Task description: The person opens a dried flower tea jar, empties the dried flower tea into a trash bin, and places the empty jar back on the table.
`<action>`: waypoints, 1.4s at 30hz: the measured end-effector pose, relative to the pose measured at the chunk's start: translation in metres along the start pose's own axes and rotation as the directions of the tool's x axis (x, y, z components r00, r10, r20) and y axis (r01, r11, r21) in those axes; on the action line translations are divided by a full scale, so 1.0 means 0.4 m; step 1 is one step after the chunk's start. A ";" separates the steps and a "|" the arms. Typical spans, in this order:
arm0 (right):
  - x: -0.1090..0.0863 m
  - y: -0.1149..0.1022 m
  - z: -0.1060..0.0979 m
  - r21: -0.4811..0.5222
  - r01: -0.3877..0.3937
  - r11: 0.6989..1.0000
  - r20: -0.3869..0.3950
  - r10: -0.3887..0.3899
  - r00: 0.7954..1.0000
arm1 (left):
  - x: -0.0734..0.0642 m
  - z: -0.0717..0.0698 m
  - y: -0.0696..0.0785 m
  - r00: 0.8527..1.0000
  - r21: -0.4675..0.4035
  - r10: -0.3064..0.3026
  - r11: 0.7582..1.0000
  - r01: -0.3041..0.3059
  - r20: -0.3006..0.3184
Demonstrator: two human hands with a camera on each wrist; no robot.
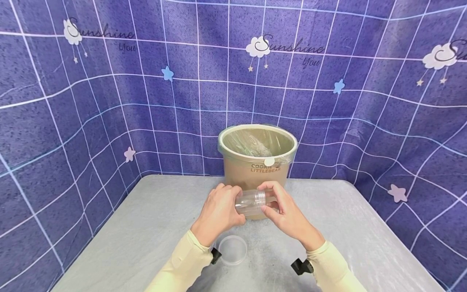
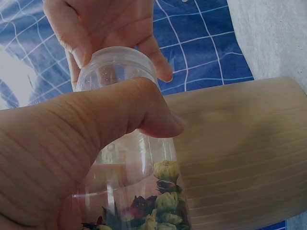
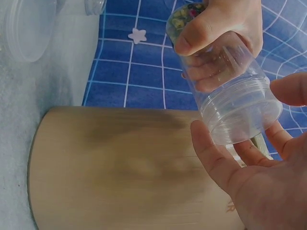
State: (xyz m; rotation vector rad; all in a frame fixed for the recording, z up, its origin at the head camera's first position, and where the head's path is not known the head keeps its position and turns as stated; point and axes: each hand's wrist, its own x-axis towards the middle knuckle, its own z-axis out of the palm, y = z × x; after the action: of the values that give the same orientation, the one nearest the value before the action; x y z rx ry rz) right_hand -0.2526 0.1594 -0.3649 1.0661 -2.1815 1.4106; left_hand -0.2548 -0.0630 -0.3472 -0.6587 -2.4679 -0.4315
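A clear plastic jar (image 1: 249,201) lies sideways in the air in front of the bin, its threaded mouth facing right in the head view. My left hand (image 1: 219,207) grips its body, thumb across the side in the left wrist view. Dried flower buds (image 2: 168,201), yellow and dark red, sit toward the jar's base. My right hand (image 1: 290,215) holds the mouth end, thumb and fingers spread around the threaded rim (image 3: 240,108). No lid shows on the mouth in the right wrist view.
Behind the hands stands a beige bin (image 1: 255,176) lined with a clear bag. A round clear plastic piece (image 1: 232,264) lies on the grey table (image 1: 146,227), near my left wrist. Blue gridded cloth (image 1: 200,93) hangs around the back and sides.
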 end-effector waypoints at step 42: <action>-0.002 0.004 -0.013 -0.039 0.013 0.999 -0.019 -0.014 1.000 | 0.002 -0.005 -0.003 1.000 0.004 -0.013 1.000 0.013 -0.005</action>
State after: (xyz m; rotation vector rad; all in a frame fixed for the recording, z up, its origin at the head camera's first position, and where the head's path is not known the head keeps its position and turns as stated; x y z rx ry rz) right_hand -0.2538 0.1648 -0.3641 1.0478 -2.1750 1.3613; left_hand -0.2552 -0.0646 -0.3456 -0.6400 -2.4694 -0.4330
